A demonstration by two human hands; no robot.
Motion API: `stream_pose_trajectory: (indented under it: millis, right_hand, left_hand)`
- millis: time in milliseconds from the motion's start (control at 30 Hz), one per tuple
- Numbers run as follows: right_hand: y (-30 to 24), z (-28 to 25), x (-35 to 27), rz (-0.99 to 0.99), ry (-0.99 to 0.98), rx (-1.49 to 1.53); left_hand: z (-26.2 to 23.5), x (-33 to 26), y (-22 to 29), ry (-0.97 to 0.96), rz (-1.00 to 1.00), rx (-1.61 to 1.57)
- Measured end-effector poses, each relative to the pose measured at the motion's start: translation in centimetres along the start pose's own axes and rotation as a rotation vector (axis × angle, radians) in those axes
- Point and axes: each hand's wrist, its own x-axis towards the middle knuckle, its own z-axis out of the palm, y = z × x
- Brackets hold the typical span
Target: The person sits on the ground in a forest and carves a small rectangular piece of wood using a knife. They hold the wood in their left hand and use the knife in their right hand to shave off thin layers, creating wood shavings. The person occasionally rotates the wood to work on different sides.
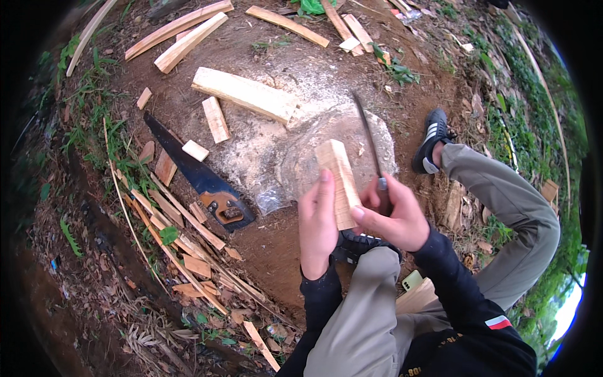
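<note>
The wood block is pale yellow with fine straight grain, and the knife blade is dark grey. The handsaw has a black blade and an orange-brown handle, lying on reddish-brown soil dusted with whitish sawdust.

A pale, rectangular wooden block is held upright and slightly tilted above the bare dirt ground, its cut grain showing along one face. A thin, dark knife blade is raised just beside the block's right edge, pointing away from the body.
</note>
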Motion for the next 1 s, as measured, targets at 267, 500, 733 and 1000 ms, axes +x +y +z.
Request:
stream_pose_trajectory:
  millis: [267,500,733,1000]
  right_hand:
    - [-0.1,1.1,1.0,0.054,0.203,0.05]
    - [-0.8,2.8,0.8,0.007,0.275,-0.101]
    - [0.2,-0.9,0.2,0.179,0.087,-0.062]
    - [-1.6,-2.3,-0.6,-0.223,0.039,-0.823]
  left_hand:
    - [1.4,-0.1,-2.2,0.391,0.582,0.534]
    - [-0.6,-1.2,-5.2,0.222,1.011,0.54]
    - [-2.4,-0.2,-4.6,0.164,1.081,0.682]
    - [-3.2,0.3,-2.4,0.107,1.159,0.765]
